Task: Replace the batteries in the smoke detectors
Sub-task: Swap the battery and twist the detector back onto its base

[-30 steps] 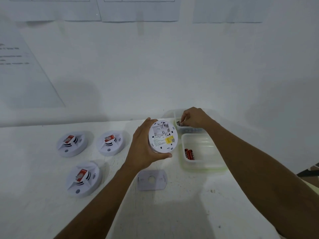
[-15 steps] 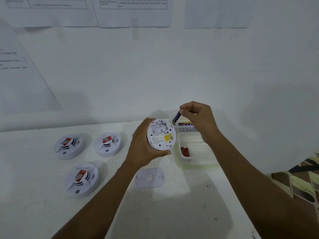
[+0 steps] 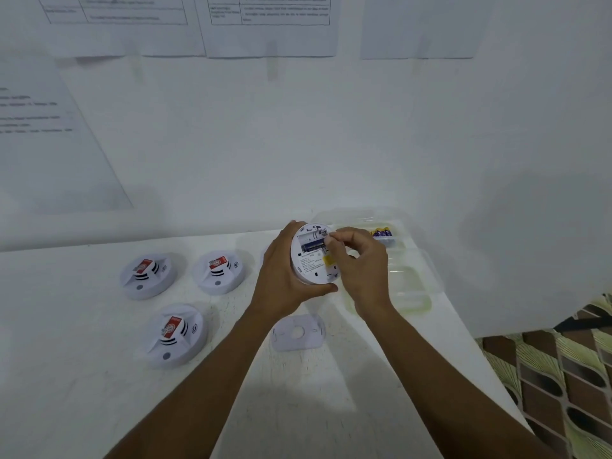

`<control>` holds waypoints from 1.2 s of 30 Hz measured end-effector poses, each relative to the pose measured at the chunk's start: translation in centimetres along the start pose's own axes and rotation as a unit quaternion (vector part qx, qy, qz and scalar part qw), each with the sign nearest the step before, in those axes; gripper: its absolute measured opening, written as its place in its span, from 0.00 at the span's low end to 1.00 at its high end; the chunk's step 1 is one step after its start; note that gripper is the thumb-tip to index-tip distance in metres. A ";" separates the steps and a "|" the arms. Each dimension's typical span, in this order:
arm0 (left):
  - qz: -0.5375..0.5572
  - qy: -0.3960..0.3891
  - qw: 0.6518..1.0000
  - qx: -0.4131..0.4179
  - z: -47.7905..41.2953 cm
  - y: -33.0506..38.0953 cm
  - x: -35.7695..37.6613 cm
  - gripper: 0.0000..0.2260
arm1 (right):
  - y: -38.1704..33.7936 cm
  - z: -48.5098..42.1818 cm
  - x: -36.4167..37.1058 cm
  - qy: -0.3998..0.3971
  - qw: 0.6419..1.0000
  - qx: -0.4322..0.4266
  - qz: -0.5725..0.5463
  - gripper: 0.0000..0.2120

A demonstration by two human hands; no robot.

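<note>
Purple battery [image 3: 313, 245] lies crosswise, left to right, in the open bay of the smoke detector [image 3: 313, 256], held off the counter [image 3: 82, 376]; left hand [image 3: 281, 276] cups its left rim; right hand [image 3: 357, 263], nearer, pinches the battery's right end, fingertips [image 3: 329, 240] closed.

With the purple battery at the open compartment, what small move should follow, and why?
Probably press the purple battery fully down into the round white smoke detector. The right hand has its fingertips on it, the left hand holds the detector tilted, and whether it is seated is unclear.
</note>
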State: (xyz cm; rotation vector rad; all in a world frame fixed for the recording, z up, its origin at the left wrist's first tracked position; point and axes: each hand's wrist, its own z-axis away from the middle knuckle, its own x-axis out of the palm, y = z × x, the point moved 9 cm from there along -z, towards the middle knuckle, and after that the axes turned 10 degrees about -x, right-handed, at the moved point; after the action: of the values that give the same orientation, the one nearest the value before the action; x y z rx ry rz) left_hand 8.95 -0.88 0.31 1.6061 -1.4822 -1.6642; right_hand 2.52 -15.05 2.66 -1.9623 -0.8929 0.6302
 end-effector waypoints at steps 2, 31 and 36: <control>0.009 -0.004 1.000 0.007 0.0 0.2 -0.1 0.45 | -0.3 0.4 0.2 0.008 0.999 -0.019 0.024 0.03; 0.022 -0.023 0.999 0.017 -2.1 -2.5 -1.1 0.41 | 13.0 -12.6 3.4 -0.406 0.829 0.071 0.377 0.11; 0.006 -0.022 1.000 -0.010 -2.3 -3.9 -1.1 0.43 | 13.8 -12.4 3.2 -0.407 0.838 0.094 0.352 0.05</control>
State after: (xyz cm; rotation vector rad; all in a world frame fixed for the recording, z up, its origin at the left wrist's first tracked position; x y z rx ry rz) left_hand 12.72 0.52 -1.99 1.5576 -1.4880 -1.7127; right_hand 18.08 -23.82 -3.35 -1.7937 -0.4900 2.0064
